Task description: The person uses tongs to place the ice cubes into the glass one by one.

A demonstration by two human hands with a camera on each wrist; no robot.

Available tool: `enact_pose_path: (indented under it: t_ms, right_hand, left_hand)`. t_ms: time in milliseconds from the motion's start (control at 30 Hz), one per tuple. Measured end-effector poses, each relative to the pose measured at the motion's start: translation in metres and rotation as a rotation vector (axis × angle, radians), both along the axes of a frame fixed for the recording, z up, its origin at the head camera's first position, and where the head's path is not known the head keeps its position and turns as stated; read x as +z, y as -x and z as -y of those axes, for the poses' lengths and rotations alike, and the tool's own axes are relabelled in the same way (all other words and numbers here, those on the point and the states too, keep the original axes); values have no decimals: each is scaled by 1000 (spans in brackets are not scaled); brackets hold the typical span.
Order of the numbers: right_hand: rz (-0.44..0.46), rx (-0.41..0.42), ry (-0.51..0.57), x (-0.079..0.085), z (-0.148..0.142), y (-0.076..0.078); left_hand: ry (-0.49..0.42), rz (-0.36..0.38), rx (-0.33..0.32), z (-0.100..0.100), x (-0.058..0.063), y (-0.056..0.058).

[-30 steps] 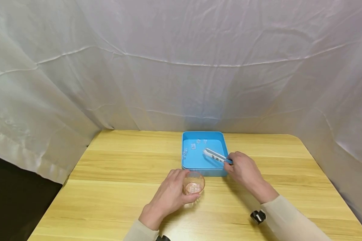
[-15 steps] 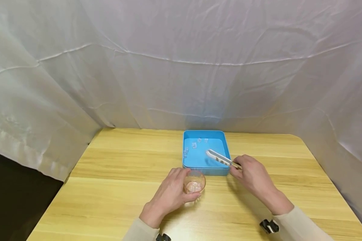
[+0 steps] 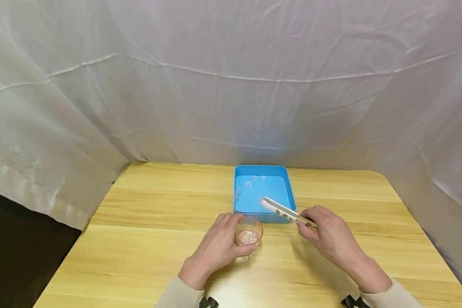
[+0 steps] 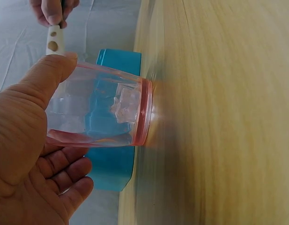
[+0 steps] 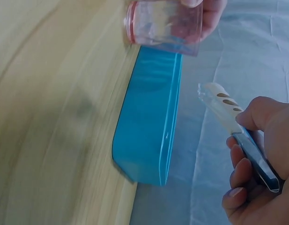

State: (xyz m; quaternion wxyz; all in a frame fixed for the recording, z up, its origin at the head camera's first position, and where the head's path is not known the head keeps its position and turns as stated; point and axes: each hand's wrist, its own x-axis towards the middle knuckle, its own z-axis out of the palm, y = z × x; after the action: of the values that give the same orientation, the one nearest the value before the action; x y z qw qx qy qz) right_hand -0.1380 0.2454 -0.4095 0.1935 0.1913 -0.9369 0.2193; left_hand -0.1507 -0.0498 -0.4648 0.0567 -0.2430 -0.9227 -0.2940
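Note:
My left hand [image 3: 219, 241] grips a clear pinkish cup [image 3: 254, 226] that stands upright on the table, thumb on the near side and fingers on the far side. Clear ice-like cubes [image 4: 128, 103] lie at the cup's bottom. My right hand [image 3: 329, 233] holds white tongs with brown spots [image 3: 281, 209], nearly closed. At their tips a small clear piece [image 5: 202, 92] shows in the right wrist view. The tongs reach over the front right of a square blue box [image 3: 269, 192], just behind the cup. Several clear cubes [image 3: 248, 185] lie along its left and back.
The wooden table [image 3: 150, 239] runs to grey-white cloth [image 3: 215, 107] hanging behind and at both sides. Past its left edge lies a dark area [image 3: 19, 248]. Black wrist mounts [image 3: 208, 302] show near both sleeves.
My right hand has drawn back toward me and to the right, bringing the tongs nearer the box's front rim. My left hand and the cup have stayed in place.

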Motion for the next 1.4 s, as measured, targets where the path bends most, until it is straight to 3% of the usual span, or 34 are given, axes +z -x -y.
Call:
enact_pose_path:
  t_ms: [333,667,900,1400]
  right_hand:
    - [-105,112,70,-3,4,-14]
    - [-113,219,96,-17,8,-21]
    - [-109,224,86,-25,8,-21]
    - [-118,231,89,-27,8,-21]
  left_hand:
    - [-6,12,1,-1,0,2]
    - [0,5,5,-1,-1,2]
    - [0,21,13,-2,0,0]
    - [-16,37,11,-2,0,0]
